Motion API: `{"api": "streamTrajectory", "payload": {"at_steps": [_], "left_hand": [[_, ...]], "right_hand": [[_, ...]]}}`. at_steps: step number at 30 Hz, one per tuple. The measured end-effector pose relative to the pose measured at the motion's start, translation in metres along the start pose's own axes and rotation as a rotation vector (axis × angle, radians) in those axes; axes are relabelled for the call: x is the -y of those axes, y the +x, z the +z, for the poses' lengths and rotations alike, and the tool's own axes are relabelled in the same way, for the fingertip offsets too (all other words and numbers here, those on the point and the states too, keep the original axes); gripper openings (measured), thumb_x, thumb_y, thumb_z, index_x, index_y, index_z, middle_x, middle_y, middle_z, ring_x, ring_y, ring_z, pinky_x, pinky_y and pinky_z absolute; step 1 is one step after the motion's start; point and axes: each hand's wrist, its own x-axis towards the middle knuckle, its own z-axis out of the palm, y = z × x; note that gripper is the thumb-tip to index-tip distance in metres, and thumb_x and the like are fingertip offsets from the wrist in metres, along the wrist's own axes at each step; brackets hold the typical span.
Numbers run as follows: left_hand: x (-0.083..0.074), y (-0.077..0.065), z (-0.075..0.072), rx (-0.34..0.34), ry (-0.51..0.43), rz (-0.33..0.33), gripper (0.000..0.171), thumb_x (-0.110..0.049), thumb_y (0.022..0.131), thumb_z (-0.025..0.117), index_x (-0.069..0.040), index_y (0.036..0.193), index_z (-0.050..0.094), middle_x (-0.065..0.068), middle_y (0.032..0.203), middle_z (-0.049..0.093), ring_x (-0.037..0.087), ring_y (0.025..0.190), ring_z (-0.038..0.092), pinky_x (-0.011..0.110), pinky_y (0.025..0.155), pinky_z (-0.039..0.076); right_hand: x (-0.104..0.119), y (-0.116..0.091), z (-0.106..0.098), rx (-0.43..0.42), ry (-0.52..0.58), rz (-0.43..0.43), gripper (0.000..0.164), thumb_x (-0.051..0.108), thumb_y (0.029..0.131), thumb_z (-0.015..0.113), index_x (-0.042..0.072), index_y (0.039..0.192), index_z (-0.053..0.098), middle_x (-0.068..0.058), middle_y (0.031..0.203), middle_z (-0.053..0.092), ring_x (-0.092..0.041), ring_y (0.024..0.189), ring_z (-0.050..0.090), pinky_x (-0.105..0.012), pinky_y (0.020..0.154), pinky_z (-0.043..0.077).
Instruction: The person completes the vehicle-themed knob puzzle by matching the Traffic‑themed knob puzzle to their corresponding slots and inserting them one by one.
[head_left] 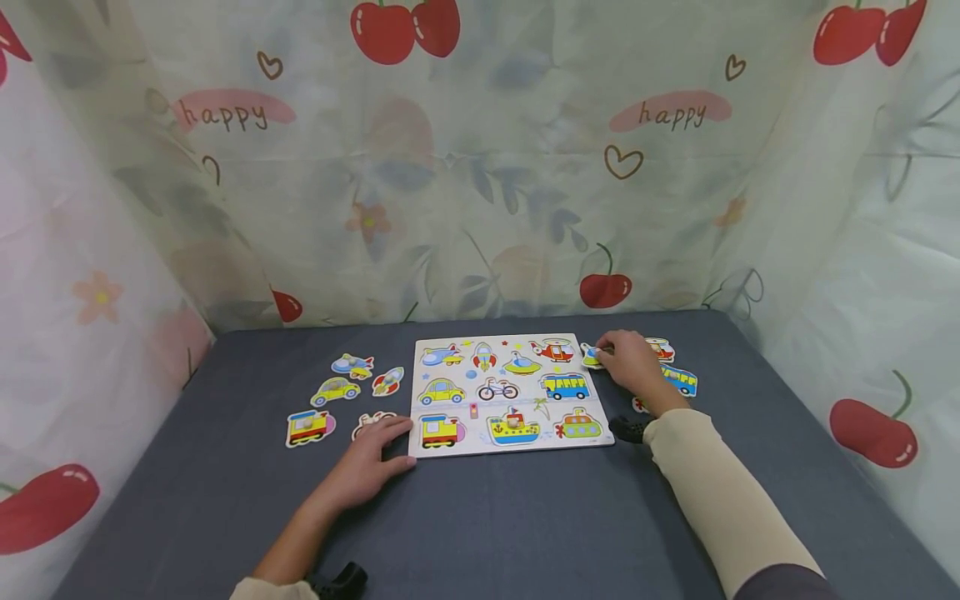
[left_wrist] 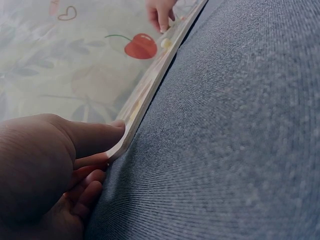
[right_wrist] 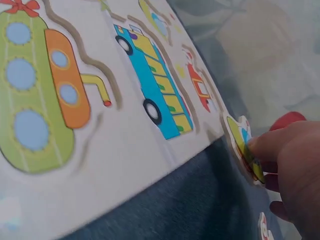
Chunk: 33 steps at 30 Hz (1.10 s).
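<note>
A flat saucer-shaped piece (right_wrist: 242, 147), yellow-green with a patch of blue and a pale cut edge, is pinched between the thumb and fingers of the right hand (head_left: 633, 362). It sits tilted just beside the far right corner of the puzzle board (head_left: 530, 383); whether the two touch is hard to tell. The board is a thin, smooth, pale rectangle with rounded corners, its printed vehicles sunk in curving recesses with tan walls. At its near left corner the left hand (head_left: 365, 468) has its fingers extended against the edge, thumb laid along the corner, not clamped round anything.

Left of the board lie an airplane piece (head_left: 352, 366), a rocket piece (head_left: 387, 382), a car piece (head_left: 334, 392) and a blocky train piece (head_left: 309, 427), all with wavy white borders. Past the right hand are a helicopter piece (head_left: 660, 349) and a bus piece (head_left: 681, 382).

Beneath spreads finely ribbed blue-grey cloth (head_left: 510, 525); behind hangs a creased, cherry-printed curtain (head_left: 487, 192).
</note>
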Motion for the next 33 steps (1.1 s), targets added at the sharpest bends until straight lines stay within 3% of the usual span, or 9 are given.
{"api": "streamTrajectory", "payload": {"at_steps": [10, 20, 33], "left_hand": [[0.000, 0.001, 0.001, -0.008, 0.006, -0.001, 0.054, -0.023, 0.088, 0.072, -0.007, 0.137, 0.055, 0.011, 0.141, 0.050, 0.034, 0.134, 0.036, 0.055, 0.109, 0.026], [-0.001, 0.001, 0.001, -0.004, 0.002, -0.011, 0.055, -0.024, 0.088, 0.072, -0.008, 0.138, 0.055, 0.010, 0.141, 0.049, 0.034, 0.135, 0.035, 0.056, 0.109, 0.026], [-0.001, 0.001, 0.001, -0.003, -0.004, -0.024, 0.056, -0.023, 0.088, 0.072, -0.008, 0.139, 0.054, 0.010, 0.142, 0.049, 0.034, 0.136, 0.035, 0.056, 0.109, 0.026]], "right_hand": [[0.012, -0.001, 0.023, -0.090, 0.090, -0.007, 0.021, 0.019, 0.093, 0.066, 0.004, 0.108, 0.069, -0.014, 0.105, 0.064, -0.032, 0.101, 0.055, -0.050, 0.091, 0.044], [0.027, -0.007, 0.032, -0.078, 0.118, 0.021, 0.023, 0.023, 0.094, 0.066, 0.007, 0.110, 0.068, -0.011, 0.105, 0.064, -0.028, 0.097, 0.053, -0.047, 0.088, 0.046], [0.042, -0.004, 0.043, -0.084, 0.115, -0.026, 0.023, 0.023, 0.093, 0.068, 0.007, 0.109, 0.070, -0.008, 0.100, 0.066, -0.025, 0.093, 0.054, -0.044, 0.084, 0.046]]}}
